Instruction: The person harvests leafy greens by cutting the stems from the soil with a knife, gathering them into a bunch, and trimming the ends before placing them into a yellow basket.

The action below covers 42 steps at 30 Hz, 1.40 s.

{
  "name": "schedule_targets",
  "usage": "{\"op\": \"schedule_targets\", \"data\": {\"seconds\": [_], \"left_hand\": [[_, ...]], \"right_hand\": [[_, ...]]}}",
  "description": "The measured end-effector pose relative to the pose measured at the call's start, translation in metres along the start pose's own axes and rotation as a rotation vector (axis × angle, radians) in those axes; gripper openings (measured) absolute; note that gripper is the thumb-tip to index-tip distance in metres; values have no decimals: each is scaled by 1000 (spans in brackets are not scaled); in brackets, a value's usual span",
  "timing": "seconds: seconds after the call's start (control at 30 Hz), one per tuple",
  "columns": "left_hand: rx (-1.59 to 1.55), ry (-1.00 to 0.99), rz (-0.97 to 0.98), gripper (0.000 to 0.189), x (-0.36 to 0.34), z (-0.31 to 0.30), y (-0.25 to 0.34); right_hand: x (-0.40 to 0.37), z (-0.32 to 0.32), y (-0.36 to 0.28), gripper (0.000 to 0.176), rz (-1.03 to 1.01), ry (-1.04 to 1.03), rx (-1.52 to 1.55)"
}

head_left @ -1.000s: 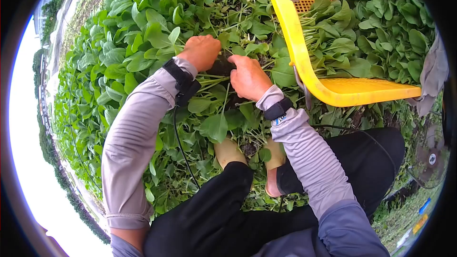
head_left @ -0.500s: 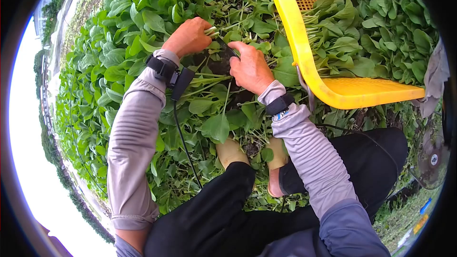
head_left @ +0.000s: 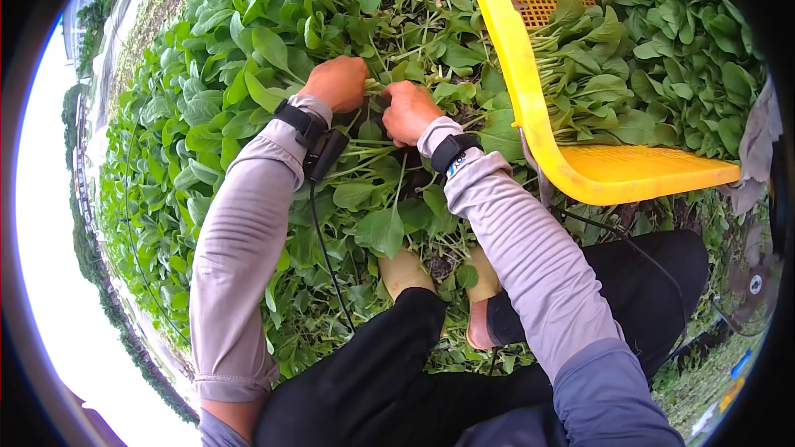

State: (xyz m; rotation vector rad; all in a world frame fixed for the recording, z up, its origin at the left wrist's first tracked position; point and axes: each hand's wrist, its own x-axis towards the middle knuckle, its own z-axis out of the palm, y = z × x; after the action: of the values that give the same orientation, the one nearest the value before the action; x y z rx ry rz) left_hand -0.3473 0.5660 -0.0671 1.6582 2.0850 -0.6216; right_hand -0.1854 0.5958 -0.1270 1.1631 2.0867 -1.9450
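Just btwn L hand (head_left: 335, 83) & R hand (head_left: 408, 112) lie stems (head_left: 374, 84).

We are squatting in an open-air vegetable field. Low green leafy plants (head_left: 240, 66) are growing thickly in a long bed that is spreading left of the yellow plastic harvest crate (head_left: 517, 83) and beyond it, and more of them are showing on its right side. Cut leafy greens with pale stems (head_left: 580, 66) are lying stacked inside the crate. Below the crate, dark soil (head_left: 435, 265) is showing between loose leaves by our feet. Far left of the crate, the bed is running toward a line of dark green bushes (head_left: 95, 12), and bright daylight is washing out the ground alongside.
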Motion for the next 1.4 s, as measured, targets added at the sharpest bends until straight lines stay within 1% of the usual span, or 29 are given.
{"op": "schedule_targets", "data": {"seconds": [0.03,0.07,0.13,0.2,0.23,0.3,0.33,0.37,0.4,0.43,0.47,0.53,0.57,0.6,0.67,0.7,0.77,0.8,0.87,0.93,1.0,1.03,1.1,1.13,1.17,1.2,1.27,1.33,1.4], "left_hand": [[2,4,-1,23,-6,-11,4],[-46,6,17,24,-13,-21,7],[-94,10,28,27,-25,-35,9],[-194,158,192,28,-35,-43,8],[-293,326,246,26,-43,-41,8],[-341,360,242,24,-75,-67,31],[-396,391,240,22,-92,-80,46],[-392,383,243,22,-108,-86,61],[-286,427,244,20,-124,-90,76],[-180,473,246,18,-131,-92,87],[-177,471,252,18,-129,-88,92],[-48,317,366,16,-122,-71,98],[-175,204,314,15,-113,-59,98],[-176,200,315,15,-103,-44,94],[-82,7,169,22,-83,-21,85],[-83,6,169,22,-80,-17,84],[-48,-156,52,31,-76,-11,81],[-47,-158,51,31,-73,-6,77],[-79,-263,40,46,-67,5,67],[-70,-274,44,44,-59,20,59],[-60,-283,52,43,-59,22,58],[-114,-316,14,39,-62,18,61],[-163,-345,-24,35,-66,6,65],[-168,-267,9,34,-70,1,66],[-176,-193,43,34,-75,-2,68],[-177,-198,42,34,-79,-5,69],[-209,6,86,32,-90,-14,74],[-196,34,132,29,-104,-26,87],[-243,-40,146,26,-112,-31,103]], "right_hand": [[-10,-5,-3,26,-32,20,-26],[-19,-4,2,26,-36,18,-28],[-37,-2,20,42,-318,290,-31],[-65,-2,31,39,-377,399,147],[-85,-6,31,40,-313,376,216],[-123,-16,33,44,-172,299,339],[-134,-17,40,44,-169,301,347],[-145,-18,47,46,-195,242,348],[-153,-20,53,48,-222,185,347],[-156,-23,56,48,-156,95,369],[-154,-21,64,48,-155,100,374],[-143,-14,80,49,-282,161,140],[-141,-13,85,50,-285,176,104],[-141,-13,86,50,-281,176,106],[-141,-13,87,49,-285,162,95],[-142,-15,83,49,-288,149,93],[-140,-13,80,49,-286,135,108],[-138,-12,78,49,-285,121,125],[-136,-10,76,48,-283,106,109],[-124,1,84,48,-282,91,92],[-102,24,100,46,-749,513,-155],[-100,28,106,46,-745,514,-152],[-97,30,110,45,-655,442,-222],[-107,20,100,45,-656,440,-219],[-124,7,94,45,-536,372,-99],[-139,-8,85,45,-413,305,18],[-153,-24,73,46,-366,271,72],[-164,-35,60,47,-193,-67,97],[-160,-24,70,46,-180,-83,51]]}}
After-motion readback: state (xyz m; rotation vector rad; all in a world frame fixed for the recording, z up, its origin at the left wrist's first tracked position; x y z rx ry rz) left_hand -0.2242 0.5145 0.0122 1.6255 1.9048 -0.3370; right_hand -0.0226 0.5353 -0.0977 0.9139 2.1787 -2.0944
